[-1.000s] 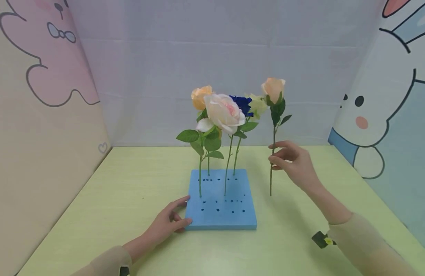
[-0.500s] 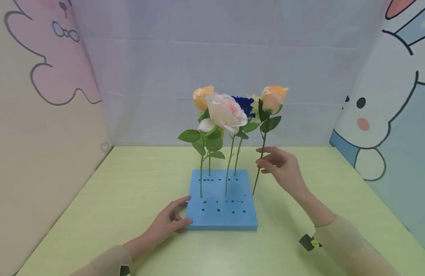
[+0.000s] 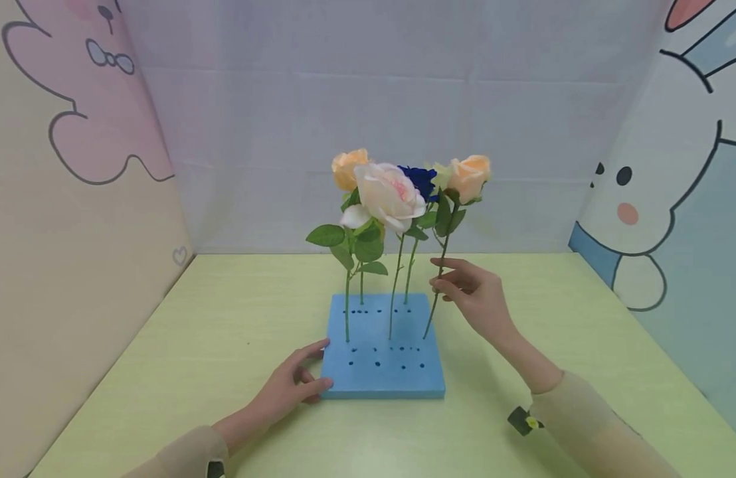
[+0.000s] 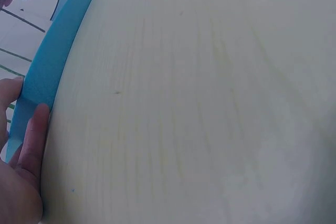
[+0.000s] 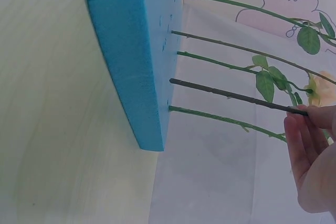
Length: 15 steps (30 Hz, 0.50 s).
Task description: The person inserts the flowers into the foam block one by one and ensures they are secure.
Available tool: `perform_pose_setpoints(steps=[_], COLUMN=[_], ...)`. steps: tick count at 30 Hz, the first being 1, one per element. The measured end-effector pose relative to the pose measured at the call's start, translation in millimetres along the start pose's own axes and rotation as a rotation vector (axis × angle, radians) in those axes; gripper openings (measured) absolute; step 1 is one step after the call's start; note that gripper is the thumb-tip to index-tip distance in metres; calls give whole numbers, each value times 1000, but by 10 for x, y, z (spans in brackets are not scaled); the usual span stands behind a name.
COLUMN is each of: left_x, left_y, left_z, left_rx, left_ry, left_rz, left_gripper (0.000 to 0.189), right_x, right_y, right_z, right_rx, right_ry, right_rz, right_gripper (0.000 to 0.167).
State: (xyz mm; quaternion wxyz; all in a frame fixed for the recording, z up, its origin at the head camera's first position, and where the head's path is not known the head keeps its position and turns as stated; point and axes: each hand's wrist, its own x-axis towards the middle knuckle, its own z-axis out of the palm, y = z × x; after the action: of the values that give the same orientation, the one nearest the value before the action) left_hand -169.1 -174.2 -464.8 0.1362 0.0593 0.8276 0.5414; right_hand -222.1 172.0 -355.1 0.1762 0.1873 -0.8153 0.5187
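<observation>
A peach rose leans to the right, its stem pinched between the thumb and fingertips of my right hand. The lower end of that stem is right at the top face of the blue foam board, near its right edge. My left hand rests its thumb and fingers against the board's left edge; the left wrist view shows fingers along the board's side. Standing in the board are a pale pink rose, a dark blue flower, a yellow-orange rose and a pale green flower, partly hidden.
Rows of small holes cover the board. The light yellow-green table extends around it. A pale cloth backdrop hangs behind, with cartoon-printed panels at both sides. A dark tag with a yellow flower shows by my right sleeve.
My right hand has moved left with the peach rose, from beside the board to over its right edge, and the rose has tilted right. The left hand stays against the board.
</observation>
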Motion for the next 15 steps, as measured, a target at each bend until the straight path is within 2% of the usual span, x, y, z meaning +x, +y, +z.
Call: perform_pose_setpoints(steps=[9, 15], left_x=[18, 18], left_y=[-9, -15], left_z=[-14, -10], left_rx=[-2, -1], left_ry=[-12, -5], left_rz=[21, 6], left_gripper=[73, 73], right_x=[11, 18], right_y=[55, 88], right_z=[39, 75], right_rx=[-26, -54], right_ry=[1, -4], right_rz=[-35, -50], right_gripper=[29, 28])
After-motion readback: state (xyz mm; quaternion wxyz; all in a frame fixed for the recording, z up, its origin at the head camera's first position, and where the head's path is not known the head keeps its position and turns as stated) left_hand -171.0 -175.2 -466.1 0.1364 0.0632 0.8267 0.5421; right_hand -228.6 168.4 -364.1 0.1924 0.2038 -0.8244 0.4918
